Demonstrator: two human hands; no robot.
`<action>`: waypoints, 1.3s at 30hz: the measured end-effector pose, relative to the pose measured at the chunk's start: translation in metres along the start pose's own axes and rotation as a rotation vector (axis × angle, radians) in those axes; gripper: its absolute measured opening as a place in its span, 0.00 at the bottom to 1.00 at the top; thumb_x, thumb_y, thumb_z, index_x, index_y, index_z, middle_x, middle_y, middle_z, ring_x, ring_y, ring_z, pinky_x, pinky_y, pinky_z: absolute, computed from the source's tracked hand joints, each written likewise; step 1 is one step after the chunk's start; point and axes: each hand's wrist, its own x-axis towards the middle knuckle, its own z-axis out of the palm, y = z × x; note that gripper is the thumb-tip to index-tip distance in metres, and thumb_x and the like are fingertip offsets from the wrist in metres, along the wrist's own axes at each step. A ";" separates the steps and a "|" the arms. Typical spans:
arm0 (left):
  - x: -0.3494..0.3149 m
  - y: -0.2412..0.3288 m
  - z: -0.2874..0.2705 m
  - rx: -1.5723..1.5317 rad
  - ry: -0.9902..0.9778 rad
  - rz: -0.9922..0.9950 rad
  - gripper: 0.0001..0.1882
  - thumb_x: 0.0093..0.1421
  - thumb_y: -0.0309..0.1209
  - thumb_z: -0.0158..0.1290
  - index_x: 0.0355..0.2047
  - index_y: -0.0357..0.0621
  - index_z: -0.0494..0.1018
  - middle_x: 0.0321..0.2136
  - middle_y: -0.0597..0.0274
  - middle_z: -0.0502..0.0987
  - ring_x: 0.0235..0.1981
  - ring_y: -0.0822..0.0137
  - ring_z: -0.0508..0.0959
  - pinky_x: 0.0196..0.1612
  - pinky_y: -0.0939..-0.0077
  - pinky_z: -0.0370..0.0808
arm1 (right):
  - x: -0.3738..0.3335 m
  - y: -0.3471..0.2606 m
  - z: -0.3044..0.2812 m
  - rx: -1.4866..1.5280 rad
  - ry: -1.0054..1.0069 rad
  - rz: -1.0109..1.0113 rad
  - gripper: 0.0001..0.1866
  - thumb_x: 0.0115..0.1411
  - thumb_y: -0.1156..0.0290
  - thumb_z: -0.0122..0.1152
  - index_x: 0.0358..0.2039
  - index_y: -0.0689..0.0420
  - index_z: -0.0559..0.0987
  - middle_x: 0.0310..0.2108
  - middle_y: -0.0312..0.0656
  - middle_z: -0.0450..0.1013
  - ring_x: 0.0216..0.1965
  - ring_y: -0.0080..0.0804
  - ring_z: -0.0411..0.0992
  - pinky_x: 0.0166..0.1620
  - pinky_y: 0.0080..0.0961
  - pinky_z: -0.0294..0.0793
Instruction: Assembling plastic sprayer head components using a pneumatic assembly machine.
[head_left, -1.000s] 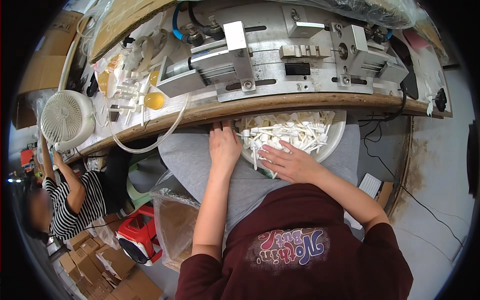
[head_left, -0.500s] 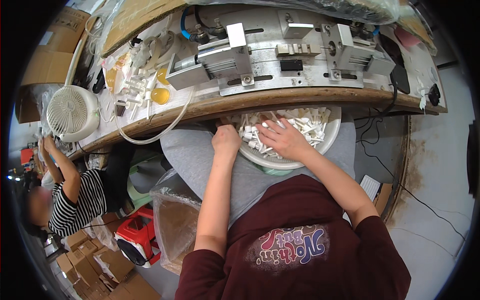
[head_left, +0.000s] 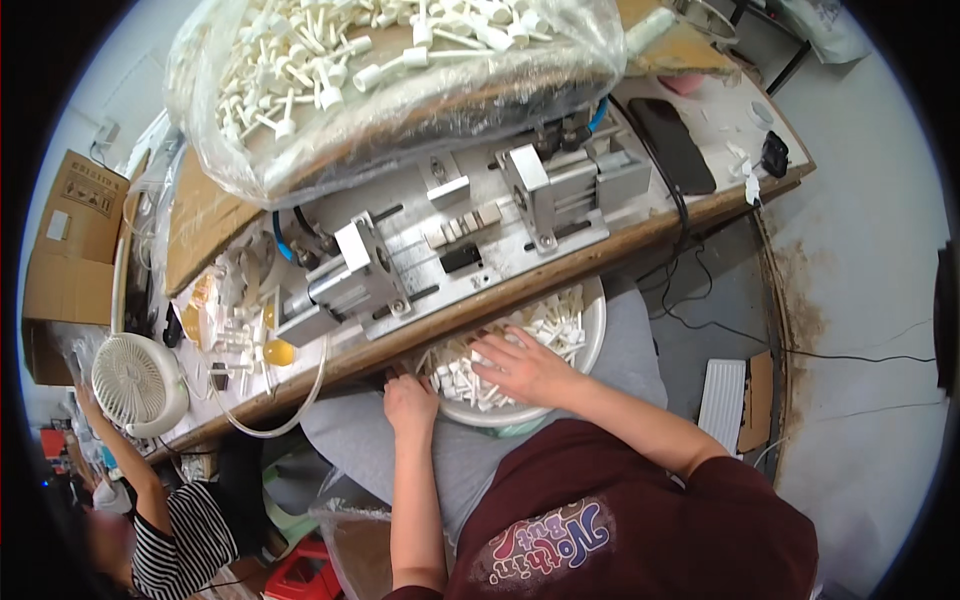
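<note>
A round white plastic basin (head_left: 597,335) rests on my lap, partly under the table edge. It is filled with small white plastic pieces (head_left: 560,325), each a thin stem with a wider cap-like end. My right hand (head_left: 525,370) lies palm down on these pieces, its fingers spread among them. At the basin's left rim, my left hand (head_left: 411,403) is closed with curled fingers, apparently gripping the rim. Its fingertips are partly hidden near the table edge.
A metal clamping fixture (head_left: 460,260) is mounted on the wooden-edged table, with a clear bag (head_left: 400,85) of similar white pieces behind it. A white fan (head_left: 140,385) stands left, near a person in a striped top (head_left: 195,535). A phone (head_left: 672,145) lies right.
The view has shifted and tilted, bringing the bag of white pieces into sight at the top. My right hand stays on the pieces in the basin, and my left stays at its rim.
</note>
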 end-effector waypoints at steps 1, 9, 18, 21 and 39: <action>0.000 0.002 -0.001 -0.015 0.080 0.051 0.16 0.57 0.34 0.57 0.35 0.30 0.75 0.39 0.37 0.76 0.40 0.41 0.77 0.46 0.52 0.75 | -0.002 -0.003 -0.019 0.034 0.010 0.021 0.22 0.53 0.69 0.63 0.51 0.54 0.76 0.60 0.47 0.66 0.64 0.43 0.62 0.63 0.49 0.61; -0.029 0.019 -0.038 -0.375 0.245 0.196 0.21 0.58 0.25 0.54 0.50 0.26 0.68 0.46 0.36 0.70 0.49 0.39 0.69 0.53 0.51 0.67 | 0.018 -0.012 -0.145 0.192 0.460 0.063 0.21 0.51 0.69 0.70 0.47 0.59 0.78 0.53 0.48 0.74 0.53 0.47 0.72 0.53 0.43 0.71; -0.062 0.047 -0.054 -0.498 0.321 0.489 0.25 0.56 0.22 0.57 0.56 0.40 0.71 0.44 0.51 0.78 0.44 0.52 0.77 0.54 0.59 0.70 | 0.042 -0.114 -0.113 0.322 1.089 -0.155 0.14 0.61 0.63 0.57 0.42 0.57 0.78 0.45 0.48 0.75 0.48 0.50 0.73 0.49 0.42 0.73; -0.066 0.050 -0.052 -0.483 0.367 0.532 0.26 0.55 0.21 0.59 0.56 0.41 0.72 0.42 0.53 0.79 0.44 0.52 0.77 0.52 0.60 0.70 | 0.046 -0.118 -0.101 0.349 1.029 -0.192 0.13 0.60 0.63 0.57 0.41 0.58 0.78 0.44 0.48 0.75 0.47 0.49 0.73 0.48 0.42 0.73; -0.058 0.050 -0.044 -0.676 0.348 0.479 0.25 0.56 0.18 0.56 0.56 0.39 0.71 0.40 0.55 0.81 0.35 0.59 0.81 0.41 0.68 0.76 | -0.001 -0.057 -0.135 -0.001 1.124 -0.310 0.12 0.59 0.64 0.56 0.37 0.58 0.77 0.40 0.48 0.76 0.43 0.45 0.74 0.43 0.43 0.72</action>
